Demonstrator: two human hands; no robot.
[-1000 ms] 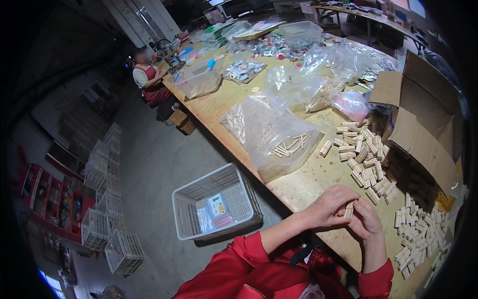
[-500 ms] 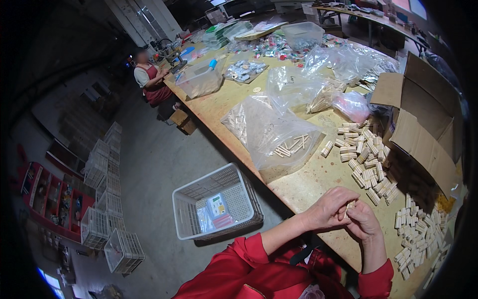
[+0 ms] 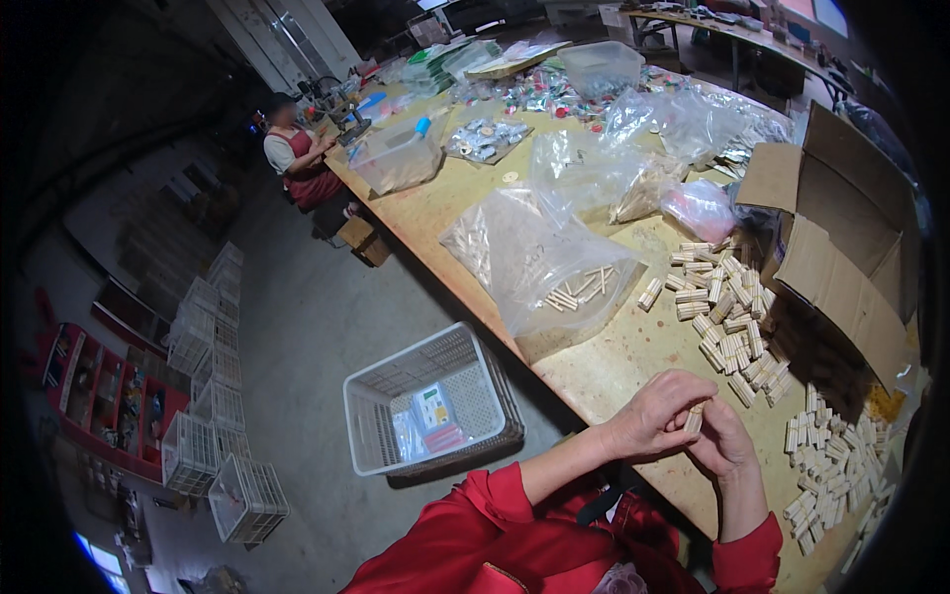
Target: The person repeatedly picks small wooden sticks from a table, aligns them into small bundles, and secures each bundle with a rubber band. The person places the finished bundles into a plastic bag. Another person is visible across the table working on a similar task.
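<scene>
Both my hands come together over the table's near edge, around a small bundle of pale wooden sticks (image 3: 695,420). My left hand (image 3: 655,412) has its fingers curled over the bundle's upper end. On the other side, my right hand (image 3: 725,438) grips it with bent fingers. Part of the bundle is hidden by the fingers. Just beyond my hands lies a heap of similar stick bundles (image 3: 730,317), and a second heap of bundles (image 3: 836,470) is to the right of my right hand. A clear plastic bag (image 3: 554,259) with loose sticks rests farther left.
An open cardboard box (image 3: 841,287) stands at the right behind the bundles. A grey plastic crate (image 3: 361,426) with packets sits on the floor at left. Clear tubs (image 3: 396,163), bags and small parts cover the far table. A person (image 3: 302,158) works at the far left end.
The bundle shows more plainly between my fingers and the fingers of my right hand have shifted slightly around it. Both arms stay in nearly the same place.
</scene>
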